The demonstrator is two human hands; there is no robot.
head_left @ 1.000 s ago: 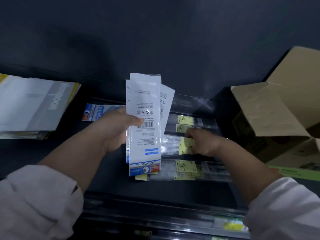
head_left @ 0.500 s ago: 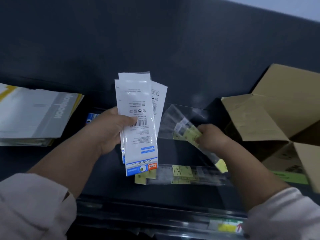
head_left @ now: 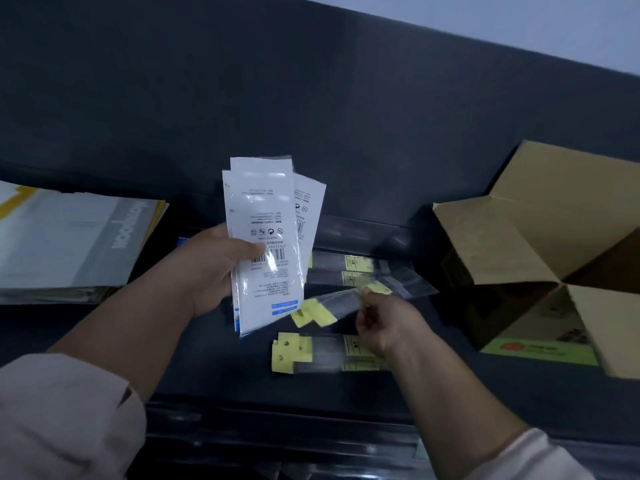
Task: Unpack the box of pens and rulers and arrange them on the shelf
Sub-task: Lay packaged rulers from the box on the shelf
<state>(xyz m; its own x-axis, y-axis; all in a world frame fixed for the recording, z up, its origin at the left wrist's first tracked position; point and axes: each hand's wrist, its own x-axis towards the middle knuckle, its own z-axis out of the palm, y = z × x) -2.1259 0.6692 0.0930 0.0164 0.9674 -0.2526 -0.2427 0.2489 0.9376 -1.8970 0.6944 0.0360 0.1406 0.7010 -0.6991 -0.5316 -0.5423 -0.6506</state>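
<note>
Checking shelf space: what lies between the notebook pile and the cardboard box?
Head view: clear sleeves with yellow tags lie on the dark shelf there; the right hand pinches one.

A fan of white printed packets (head_left: 263,244) is held upright in the left hand (head_left: 207,271). A clear sleeve (head_left: 341,303) with a yellow tab is pinched, tilted, by the right hand (head_left: 388,323). More such sleeves (head_left: 322,353) are laid flat on the dark shelf (head_left: 214,362), beside an opened cardboard box (head_left: 540,244).

Left hand (head_left: 207,271) gripped white packets (head_left: 263,237); right hand (head_left: 388,323) pinched a clear yellow-tagged sleeve (head_left: 341,301) above the shelf (head_left: 225,368); open cardboard box (head_left: 536,244) at right.
</note>
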